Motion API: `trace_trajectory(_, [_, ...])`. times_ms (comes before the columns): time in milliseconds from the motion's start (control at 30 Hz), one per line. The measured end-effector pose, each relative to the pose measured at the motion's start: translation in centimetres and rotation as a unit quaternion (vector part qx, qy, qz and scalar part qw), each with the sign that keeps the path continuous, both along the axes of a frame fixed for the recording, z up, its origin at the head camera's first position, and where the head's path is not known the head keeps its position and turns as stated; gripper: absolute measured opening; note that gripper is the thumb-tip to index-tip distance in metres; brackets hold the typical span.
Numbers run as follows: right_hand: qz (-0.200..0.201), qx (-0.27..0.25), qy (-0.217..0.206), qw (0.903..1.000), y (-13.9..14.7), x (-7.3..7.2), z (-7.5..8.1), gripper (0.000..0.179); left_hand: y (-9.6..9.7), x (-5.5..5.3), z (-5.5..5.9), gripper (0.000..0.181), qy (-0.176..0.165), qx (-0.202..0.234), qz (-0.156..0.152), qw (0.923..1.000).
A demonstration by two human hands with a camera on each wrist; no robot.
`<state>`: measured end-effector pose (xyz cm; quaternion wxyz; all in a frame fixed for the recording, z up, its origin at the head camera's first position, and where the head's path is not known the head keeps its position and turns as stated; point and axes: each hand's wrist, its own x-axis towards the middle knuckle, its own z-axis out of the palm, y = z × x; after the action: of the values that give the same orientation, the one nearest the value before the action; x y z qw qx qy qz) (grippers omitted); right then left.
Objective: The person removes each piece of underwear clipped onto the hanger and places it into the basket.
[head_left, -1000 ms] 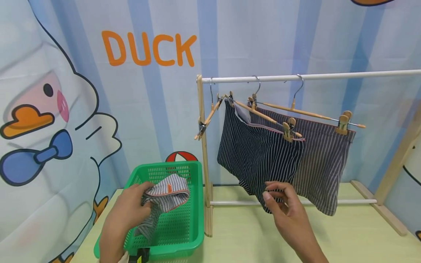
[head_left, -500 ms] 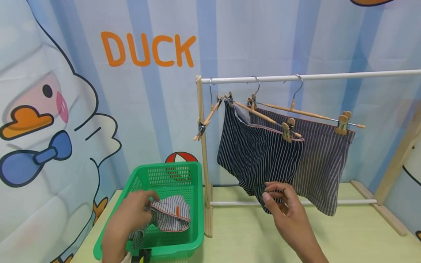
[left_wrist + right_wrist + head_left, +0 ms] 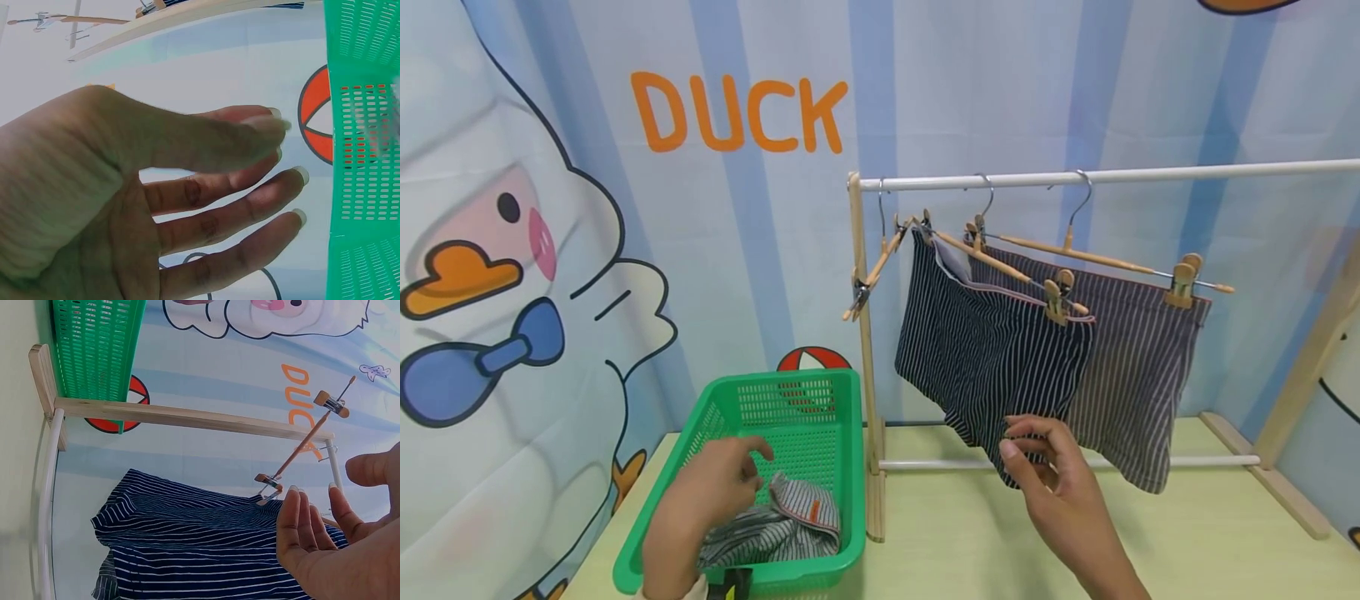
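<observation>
Gray striped shorts (image 3: 786,533) just let go into green basket (image 3: 853,467), so 1 pr. seems stowed; L hand (image 3: 718,482) above, relaxed, empty; R hand (image 3: 1058,479), also empty, near navy striped shorts (image 3: 1000,367).

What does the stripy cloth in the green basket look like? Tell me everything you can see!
The stripy cloth has narrow dark and pale stripes and looks thin and soft. One edge has orange-red trim, with a small orange mark like a label near it. It lies crumpled in the green basket, towards the near end. The person's left hand is over the basket close by, but isn't holding it. The hand and arm may hide some of it.
</observation>
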<state>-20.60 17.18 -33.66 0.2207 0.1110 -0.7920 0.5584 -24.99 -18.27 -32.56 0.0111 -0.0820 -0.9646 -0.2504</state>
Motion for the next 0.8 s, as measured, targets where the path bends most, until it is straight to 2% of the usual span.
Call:
trace_trajectory(233, [-0.007,0.005,0.007,0.9999,0.1,0.0,-0.1,0.022,0.1,0.0,0.0,0.023,0.001,-0.013,0.002,0.9999])
trace_trajectory(400, [-0.017,0.004,0.007,0.9998,0.2,-0.3,-0.2,0.026,0.4,0.1,0.0,0.019,-0.002,-0.006,0.002,1.0000])
trace_trajectory(533, [-0.019,0.009,0.001,0.9998,0.2,-0.4,-0.2,0.027,0.6,0.0,0.0,0.018,0.001,0.001,-0.009,1.0000])
trace_trajectory(800, [-0.032,0.026,0.009,0.9991,0.5,-0.3,-0.1,0.034,1.2,0.0,0.2,0.017,0.020,-0.017,-0.026,0.9993])
